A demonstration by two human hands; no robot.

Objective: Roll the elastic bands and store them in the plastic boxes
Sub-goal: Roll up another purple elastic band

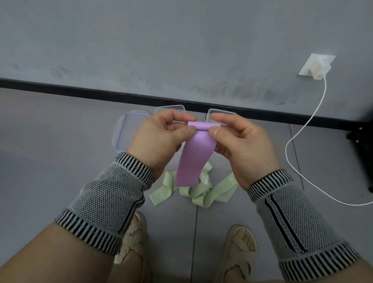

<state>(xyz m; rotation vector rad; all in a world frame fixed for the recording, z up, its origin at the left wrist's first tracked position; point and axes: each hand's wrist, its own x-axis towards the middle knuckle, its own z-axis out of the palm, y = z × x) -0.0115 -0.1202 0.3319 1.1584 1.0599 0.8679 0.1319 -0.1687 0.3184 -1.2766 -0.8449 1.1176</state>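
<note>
Nearest the lens, two forearms in grey knit wrist sleeves with black-and-white striped cuffs reach forward over a pair of pale woven sandals on the grey floor. I see the left hand and the right hand raised together, each pinching one end of the small roll begun at the top edge of a flat lilac elastic band; thumbs press the near side, curled fingers close over the far side. Below the roll, its free length hangs straight down between the wrists.

I judge this band to be light, thin and limp, with a slightly grippy rubber face, so it should roll easily but spring loose if released. Holding it at both ends of the roll, as now, looks right; a grip at the middle would likely let the edges wander.

On the floor beneath lies a tangle of pale green elastic bands, not yet rolled. Beyond the hands sit clear plastic boxes: a lidded one with bluish clips to the left, and two more, and, mostly hidden behind the fingers. Whether they hold anything I cannot tell. A white charger cable trails from a wall socket on the right.
</note>
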